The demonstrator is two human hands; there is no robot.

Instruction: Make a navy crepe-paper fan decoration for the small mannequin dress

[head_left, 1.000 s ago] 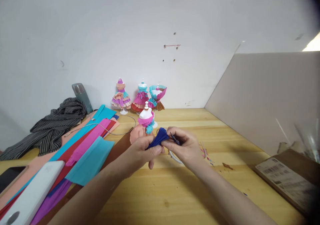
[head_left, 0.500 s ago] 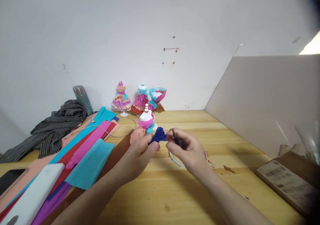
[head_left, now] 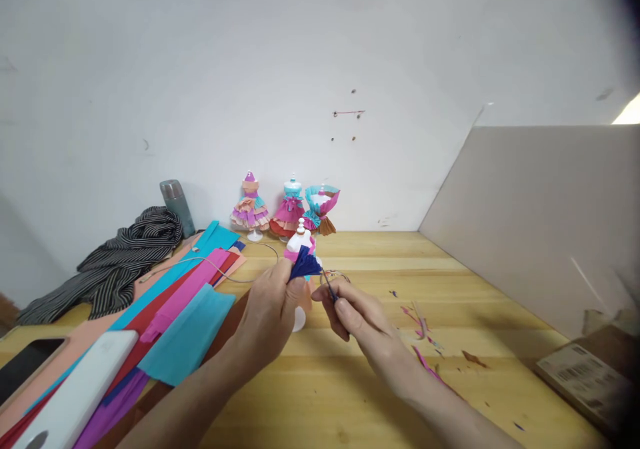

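Over the wooden table, the person's left hand gripped a gathered bunch of blue paper between thumb and curled fingers, its pleated end fanning out above the fist. The right hand had its thumb and fingers pinched around a thin dark tool, whose tip pointed up at the paper's right edge; whether the two touched could not be told. The blue paper was held up in front of a small white dummy wrapped in pink, partly hiding it. Behind, near the wall, three small dressed dummies stood in a row. To the left lay overlapping coloured sheets, with a long white object on top, and beyond them a striped cloth beside a bottle. Scraps littered the right side, near a cardboard box bearing a label.
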